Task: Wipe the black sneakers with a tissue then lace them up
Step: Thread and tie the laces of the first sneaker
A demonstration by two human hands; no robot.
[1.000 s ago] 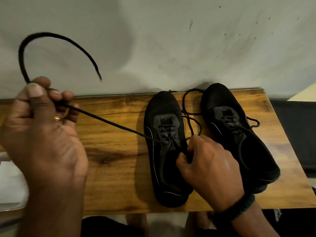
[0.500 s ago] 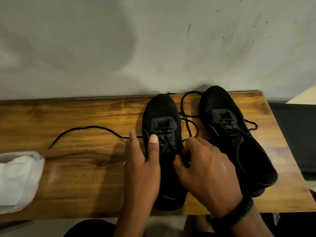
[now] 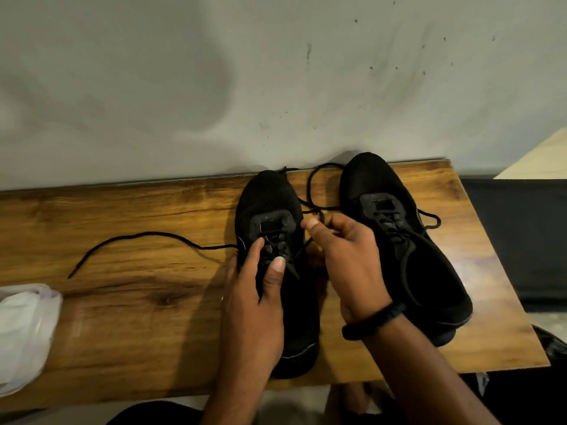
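Observation:
Two black sneakers stand side by side on a wooden board [image 3: 122, 332], toes toward the wall. My left hand [image 3: 254, 302] grips the left sneaker [image 3: 267, 194] at its lacing, thumb on the eyelets. My right hand [image 3: 346, 262] pinches the right end of that shoe's black lace [image 3: 316, 191] between the two shoes and holds it up. The lace's other end [image 3: 135, 237] lies slack on the wood to the left. The right sneaker [image 3: 429, 271] is laced, its lace ends loose.
A clear plastic pack of white tissues [image 3: 24, 335] lies at the board's left edge. A grey wall [image 3: 276, 87] rises right behind the shoes. A black surface [image 3: 521, 240] sits to the right of the board.
My left hand dropped the left lace end onto the wood and came down onto the left sneaker. My right hand rose from the eyelets, lifting the right lace end.

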